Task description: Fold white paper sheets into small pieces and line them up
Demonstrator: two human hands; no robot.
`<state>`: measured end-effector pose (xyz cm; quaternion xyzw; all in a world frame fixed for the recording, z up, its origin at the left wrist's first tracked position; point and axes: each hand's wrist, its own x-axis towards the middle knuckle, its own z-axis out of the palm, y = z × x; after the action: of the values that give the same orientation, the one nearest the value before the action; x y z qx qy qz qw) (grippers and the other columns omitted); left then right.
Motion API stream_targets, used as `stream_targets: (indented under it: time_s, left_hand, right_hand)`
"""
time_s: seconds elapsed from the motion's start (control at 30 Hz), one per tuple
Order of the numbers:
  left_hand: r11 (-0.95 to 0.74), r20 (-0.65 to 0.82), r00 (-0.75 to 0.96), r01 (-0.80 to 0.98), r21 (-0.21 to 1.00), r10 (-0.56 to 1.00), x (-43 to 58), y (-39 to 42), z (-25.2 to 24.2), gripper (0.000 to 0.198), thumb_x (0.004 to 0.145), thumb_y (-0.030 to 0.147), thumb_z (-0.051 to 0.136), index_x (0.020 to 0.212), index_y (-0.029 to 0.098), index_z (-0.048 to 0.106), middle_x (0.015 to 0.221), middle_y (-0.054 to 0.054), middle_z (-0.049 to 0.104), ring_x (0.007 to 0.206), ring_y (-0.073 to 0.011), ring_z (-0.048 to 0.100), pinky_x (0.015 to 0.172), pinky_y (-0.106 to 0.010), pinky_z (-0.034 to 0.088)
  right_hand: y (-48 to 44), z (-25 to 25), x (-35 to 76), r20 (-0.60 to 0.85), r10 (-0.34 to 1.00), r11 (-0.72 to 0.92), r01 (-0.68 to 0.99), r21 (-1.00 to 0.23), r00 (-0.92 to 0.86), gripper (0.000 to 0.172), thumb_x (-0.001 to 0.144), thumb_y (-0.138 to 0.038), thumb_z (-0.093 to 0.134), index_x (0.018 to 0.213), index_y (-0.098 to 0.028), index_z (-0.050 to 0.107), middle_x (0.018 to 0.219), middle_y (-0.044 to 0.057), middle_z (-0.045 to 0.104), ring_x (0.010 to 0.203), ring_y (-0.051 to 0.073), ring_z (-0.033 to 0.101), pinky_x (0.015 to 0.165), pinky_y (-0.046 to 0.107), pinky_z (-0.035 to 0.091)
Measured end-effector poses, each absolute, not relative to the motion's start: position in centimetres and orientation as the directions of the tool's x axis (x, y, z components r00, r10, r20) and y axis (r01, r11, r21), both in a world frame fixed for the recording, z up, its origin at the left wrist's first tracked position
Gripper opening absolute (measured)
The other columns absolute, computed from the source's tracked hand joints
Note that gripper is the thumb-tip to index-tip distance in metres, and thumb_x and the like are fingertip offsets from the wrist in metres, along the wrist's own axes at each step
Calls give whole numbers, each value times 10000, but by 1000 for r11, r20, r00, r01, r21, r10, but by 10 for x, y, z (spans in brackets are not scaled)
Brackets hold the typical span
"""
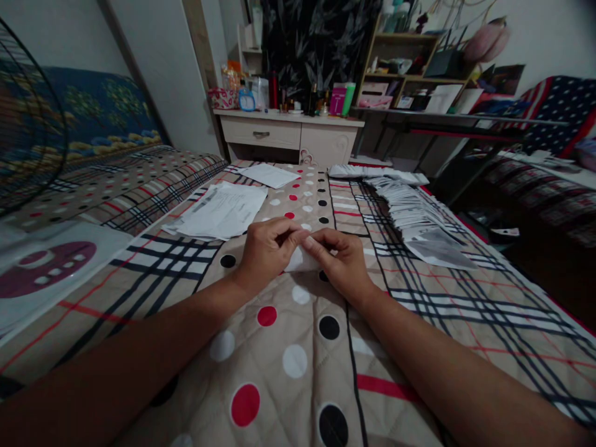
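My left hand (272,245) and my right hand (338,254) meet over the middle of the bedspread, thumbs and fingertips pinched close together. Between them is a small white piece of paper (300,261), gripped at its upper edge by both hands. Its far side is hidden behind my fingers. Left of my hands lies a loose pile of printed white sheets (223,211), with another white sheet (270,175) beyond it. To the right, a long fanned row of white and grey paper pieces (410,211) lies on the bedspread, a white stack (377,174) at its far end.
The quilted bedspread (261,372) has dots and plaid stripes. At left are a fan guard (60,124) and a white plastic bag with a purple print (51,267). A dresser (265,131) with bottles stands beyond the bed; a shelved desk (419,115) is at the right.
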<state>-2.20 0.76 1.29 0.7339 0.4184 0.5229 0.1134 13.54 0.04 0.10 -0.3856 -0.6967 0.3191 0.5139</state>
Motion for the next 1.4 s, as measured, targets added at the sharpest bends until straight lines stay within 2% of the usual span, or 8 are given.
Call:
stream_targets:
  time_s: [0.3,0.53,0.87,1.03,1.17,1.23,1.3,1.4]
  left_hand:
    - [-511,626,-53,528,679,778,-34,20,9,319,894,320,533,622,169,605,522,14,510,512,-109,446,499,-240,340]
    - [-475,492,41,341,811,870,-31,24,-3,256,806,379,669,909,152,725,815,-30,713,714,-158,619,616,-234,471]
    - [-487,518,52,430,760,854,-28,21,-1,213,830,295,597,700,159,697,641,-3,670,599,-135,577,574,-235,433]
    - [-459,475,84,443,770,876,-29,26,-2,327,849,332,555,576,160,609,525,12,555,516,-111,483,503,-233,364]
    - [-340,303,159,325,883,939,-34,33,-7,250,754,399,695,776,152,668,684,-9,656,574,-126,558,501,-222,409]
    - [-318,264,198,329,889,944,-36,35,-11,358,673,321,779,974,164,665,797,-23,694,648,-151,617,566,-242,469]
    - [-361,285,232,431,827,930,-38,35,-15,508,635,269,813,1105,191,637,829,-24,689,705,-171,635,636,-278,502]
    - [-494,396,298,581,647,869,-39,36,-20,678,587,248,854,1218,241,606,1033,-58,668,906,-217,636,815,-361,517]
  right_hand:
    - [4,-5,135,234,912,252,11,-968,-336,322,830,-459,640,957,-170,703,658,-11,607,450,99,518,423,220,378]
    - [8,-3,134,170,977,175,29,-984,-130,294,753,-472,706,739,-182,656,571,-1,613,428,147,575,391,247,424]
    - [5,-7,135,301,930,348,241,-906,-214,420,846,-476,612,560,-182,523,497,-34,450,468,90,405,443,230,280]
    - [9,-9,132,269,915,329,171,-929,-302,381,789,-456,658,568,-173,532,541,-33,457,521,90,388,476,229,289]
    - [18,-13,138,157,958,192,129,-973,-241,339,757,-479,659,632,-174,580,547,-16,534,474,102,430,441,233,309]
    - [23,-14,143,133,969,175,201,-964,-208,317,771,-468,636,655,-175,599,558,-6,560,468,111,446,442,241,317]
    - [27,-13,148,174,966,240,416,-877,-189,292,790,-429,624,641,-179,608,563,1,565,486,117,451,469,250,299]
    - [26,-9,152,267,950,291,774,-562,-163,233,799,-399,652,695,-191,665,639,29,631,574,145,506,529,274,262]
